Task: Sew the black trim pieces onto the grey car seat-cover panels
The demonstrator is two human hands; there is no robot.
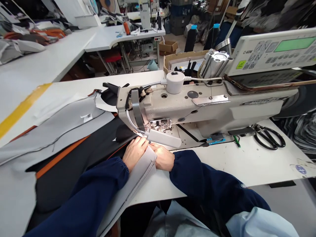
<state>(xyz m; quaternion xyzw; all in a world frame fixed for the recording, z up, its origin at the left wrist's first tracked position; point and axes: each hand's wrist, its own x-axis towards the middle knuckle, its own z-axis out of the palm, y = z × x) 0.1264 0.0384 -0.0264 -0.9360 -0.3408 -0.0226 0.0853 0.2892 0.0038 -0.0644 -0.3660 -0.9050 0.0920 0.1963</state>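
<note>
A large sewn piece of grey and black fabric (81, 158) with orange trim lies across the left of the table and runs up to the sewing machine (172, 105). My left hand (135, 152) presses on the fabric just in front of the needle area, its fingers together at the edge. Close beside it, my right hand (161, 156) is closed at the folded grey edge (145, 164), which partly covers its fingers. A white lamp arm (164, 138) hangs over my fingertips and hides the needle. Both hands touch the cloth.
Black scissors (270, 137) and blue thread snips (216, 139) lie right of the machine. A control panel (278, 52) stands above at the right, with a phone (269, 80) below it. An open cardboard box (184, 57) sits behind the machine.
</note>
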